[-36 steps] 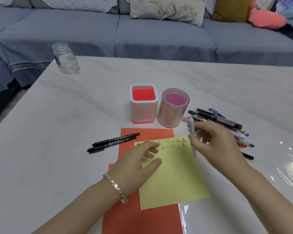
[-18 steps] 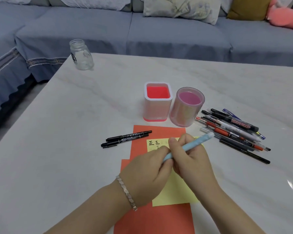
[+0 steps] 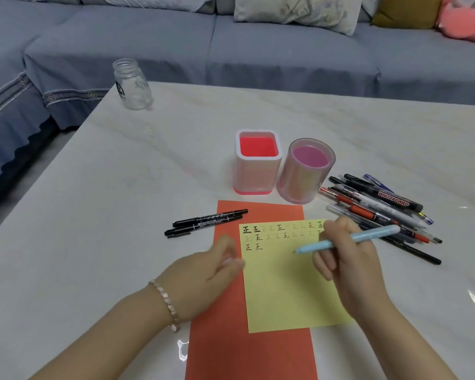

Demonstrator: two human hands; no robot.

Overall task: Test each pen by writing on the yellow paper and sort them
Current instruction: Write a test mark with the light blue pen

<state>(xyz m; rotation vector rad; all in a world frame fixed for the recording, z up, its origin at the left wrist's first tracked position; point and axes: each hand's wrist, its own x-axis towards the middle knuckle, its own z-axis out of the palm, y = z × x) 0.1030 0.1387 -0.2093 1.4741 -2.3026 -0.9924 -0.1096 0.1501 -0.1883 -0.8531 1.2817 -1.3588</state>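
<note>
- Orange sheet lies flat on the table, close to the person. Yellow paper lies on top of it & sticks out past its right side.
- L hand, w/ a bracelet on the wrist, is on the orange sheet, right at the yellow paper's left edge. Fingers are bent & blurry; can't tell if they pinch anything.
- R hand is over the paper's right side. Thumb & fingers pinch a blue pen. Its tip points left, over a bare bit of the paper; can't tell if it touches.
- Top of the paper has 3 rows of small marks, some dark, some faint.
- 2 black markers lie side by side, left of the paper, w/ their right ends on the orange sheet.
- Pen pile lies just right of the R hand.
- Square cup & round cup stand side by side behind the sheet.
- Glass jar stands at the far left corner. Blue sofa is behind.
</note>
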